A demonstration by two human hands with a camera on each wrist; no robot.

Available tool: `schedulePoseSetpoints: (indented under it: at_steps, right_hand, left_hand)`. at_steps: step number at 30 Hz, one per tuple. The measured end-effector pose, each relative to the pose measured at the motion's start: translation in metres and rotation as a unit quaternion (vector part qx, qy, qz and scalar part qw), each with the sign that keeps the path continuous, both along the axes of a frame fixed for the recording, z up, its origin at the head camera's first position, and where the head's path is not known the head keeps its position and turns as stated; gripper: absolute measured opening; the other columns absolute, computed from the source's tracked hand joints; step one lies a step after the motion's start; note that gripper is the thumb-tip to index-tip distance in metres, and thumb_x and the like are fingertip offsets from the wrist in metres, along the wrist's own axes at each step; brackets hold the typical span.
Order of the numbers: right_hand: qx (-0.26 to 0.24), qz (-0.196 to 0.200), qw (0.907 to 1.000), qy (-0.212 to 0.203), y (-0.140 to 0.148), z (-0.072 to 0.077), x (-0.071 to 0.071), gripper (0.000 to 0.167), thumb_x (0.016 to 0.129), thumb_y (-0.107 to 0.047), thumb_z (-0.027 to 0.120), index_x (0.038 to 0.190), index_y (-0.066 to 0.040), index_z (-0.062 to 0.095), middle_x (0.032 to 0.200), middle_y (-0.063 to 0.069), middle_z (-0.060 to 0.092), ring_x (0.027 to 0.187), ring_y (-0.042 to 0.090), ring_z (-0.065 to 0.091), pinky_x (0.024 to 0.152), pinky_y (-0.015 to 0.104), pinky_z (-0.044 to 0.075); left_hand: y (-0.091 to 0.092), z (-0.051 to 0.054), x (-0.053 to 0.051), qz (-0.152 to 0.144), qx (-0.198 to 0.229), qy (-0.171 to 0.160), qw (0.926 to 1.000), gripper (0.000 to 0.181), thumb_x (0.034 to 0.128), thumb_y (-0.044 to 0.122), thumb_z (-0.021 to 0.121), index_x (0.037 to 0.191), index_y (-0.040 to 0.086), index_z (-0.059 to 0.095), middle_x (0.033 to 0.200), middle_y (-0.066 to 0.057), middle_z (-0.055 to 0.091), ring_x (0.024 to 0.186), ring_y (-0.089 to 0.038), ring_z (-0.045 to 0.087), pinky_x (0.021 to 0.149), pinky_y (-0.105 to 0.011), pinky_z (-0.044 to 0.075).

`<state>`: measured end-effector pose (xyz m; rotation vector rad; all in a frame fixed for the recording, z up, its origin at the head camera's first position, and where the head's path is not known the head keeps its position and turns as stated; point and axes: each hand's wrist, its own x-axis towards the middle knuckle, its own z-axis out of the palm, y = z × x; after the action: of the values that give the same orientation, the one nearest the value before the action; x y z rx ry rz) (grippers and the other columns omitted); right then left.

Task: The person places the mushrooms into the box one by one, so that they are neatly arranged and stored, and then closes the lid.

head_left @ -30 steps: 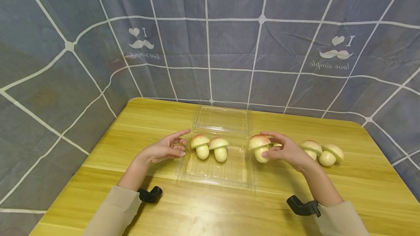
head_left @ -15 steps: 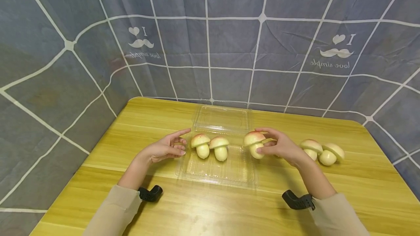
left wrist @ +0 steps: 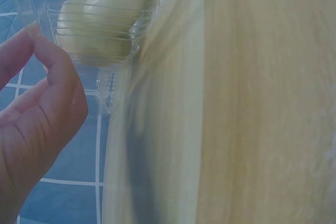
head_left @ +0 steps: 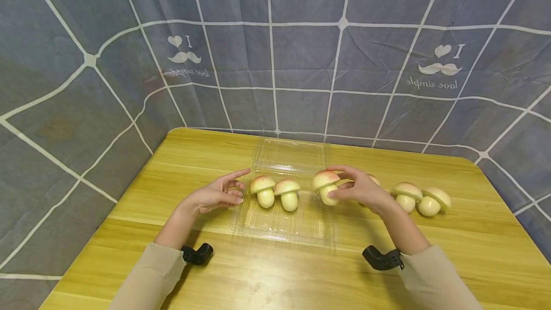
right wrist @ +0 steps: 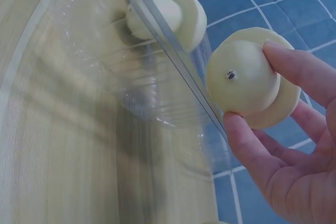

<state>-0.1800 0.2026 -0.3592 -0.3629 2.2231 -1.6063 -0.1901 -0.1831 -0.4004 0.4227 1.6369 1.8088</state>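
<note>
In the head view a clear plastic container [head_left: 280, 227] lies with its lid folded back, two mushroom-shaped pieces [head_left: 265, 198] [head_left: 289, 201] side by side in it. My left hand [head_left: 215, 196] is at its left side; in the left wrist view that hand's [left wrist: 44, 98] thumb and finger pinch the clear rim [left wrist: 39, 11]. My right hand [head_left: 359, 189] grips a third piece [head_left: 325, 181], reddish cap up, over the container's right edge. In the right wrist view this piece [right wrist: 239, 77] is between thumb and fingers, beside the clear wall [right wrist: 178, 59].
On the table [head_left: 275, 276], right of the container, are two more mushroom pieces [head_left: 406, 196] [head_left: 435, 201]. Another [head_left: 373, 179] shows partly behind my right hand. A grey curtain [head_left: 301, 61] with white lines stands behind the table.
My right hand has moved left with its piece, from beside the container to over its right edge. The left hand and the two pieces inside have stayed in place.
</note>
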Motion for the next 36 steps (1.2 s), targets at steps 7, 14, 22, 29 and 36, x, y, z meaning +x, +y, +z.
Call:
schedulePoseSetpoints:
  at_steps: [7,14,22,29,36]
  right_hand:
    - [-0.005,0.001,1.0000,-0.001,-0.009,0.000,-0.002,0.071,0.076,-0.008,0.076,0.138,-0.002,0.041,0.127,0.028,0.036,0.086,0.022,0.059,0.077,0.042,0.051]
    - [0.005,0.011,0.9998,0.016,-0.016,0.000,-0.002,0.070,0.076,-0.007,0.075,0.137,0.002,0.041,0.125,0.029,0.039,0.084,0.022,0.061,0.075,0.042,0.051]
    - [0.036,0.001,0.9986,0.038,-0.025,0.001,0.000,0.069,0.075,-0.006,0.076,0.135,0.001,0.044,0.122,0.029,0.041,0.082,0.022,0.062,0.071,0.040,0.053]
    - [0.078,-0.007,0.9946,0.069,-0.031,0.001,0.001,0.068,0.072,-0.007,0.078,0.133,0.000,0.048,0.120,0.028,0.045,0.082,0.025,0.063,0.067,0.033,0.053]
    - [0.135,-0.012,0.9848,0.108,-0.040,0.000,0.003,0.066,0.071,-0.008,0.079,0.130,0.000,0.051,0.116,0.026,0.051,0.084,0.029,0.064,0.065,0.032,0.053]
  left_hand:
    - [0.000,0.000,0.000,-0.004,0.000,0.001,1.0000,0.083,0.0848,-0.011,0.055,0.150,0.008,0.007,0.102,-0.005,0.039,0.081,-0.009,0.051,0.066,-0.021,0.045]
    - [0.000,0.000,0.000,-0.001,0.002,0.000,1.0000,0.083,0.0845,-0.012,0.055,0.150,0.007,0.007,0.102,-0.005,0.039,0.081,-0.009,0.052,0.067,-0.021,0.046]
    - [0.000,0.000,0.000,-0.001,0.002,0.000,1.0000,0.083,0.0844,-0.012,0.055,0.150,0.007,0.007,0.102,-0.005,0.039,0.081,-0.009,0.051,0.069,-0.022,0.047]
    - [0.000,0.000,0.000,0.000,0.004,-0.002,1.0000,0.083,0.0843,-0.013,0.054,0.150,0.007,0.007,0.102,-0.005,0.038,0.080,-0.009,0.051,0.067,-0.021,0.047]
    - [0.000,0.000,0.000,0.000,0.002,0.001,1.0000,0.083,0.0843,-0.013,0.054,0.150,0.006,0.007,0.103,-0.006,0.038,0.080,-0.009,0.051,0.065,-0.020,0.045]
